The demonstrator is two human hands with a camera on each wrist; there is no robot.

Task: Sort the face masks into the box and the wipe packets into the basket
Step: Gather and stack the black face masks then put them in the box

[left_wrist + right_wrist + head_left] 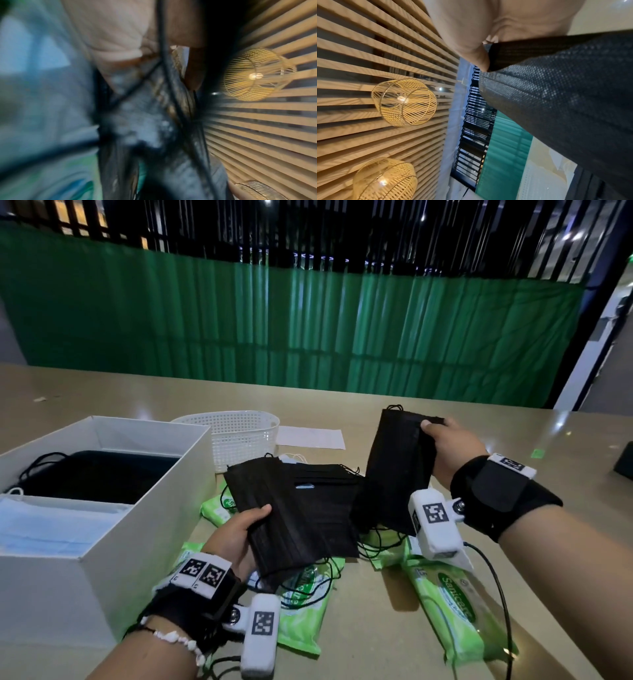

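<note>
Currently L hand (pixel 236 530) & R hand (pixel 452 448) each pinch black pleated masks (pixel 291 508); dangling ear loops could snag green wipe packets (pixel 455 607) en route to white cardboard box (pixel 150 508).

- The head view is dimly lit; soft glare is seen on the bench (pixel 376 628).
- The left wrist view is heavily blurred.
- Warm light is cast by lit cage lamps (pixel 404 102) overhead; straight lines are bowed near the edges.

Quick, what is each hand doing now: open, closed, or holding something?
Left hand: holds a bunch of black masks.
Right hand: holds a second bunch of black masks, lifted off the table.
</note>
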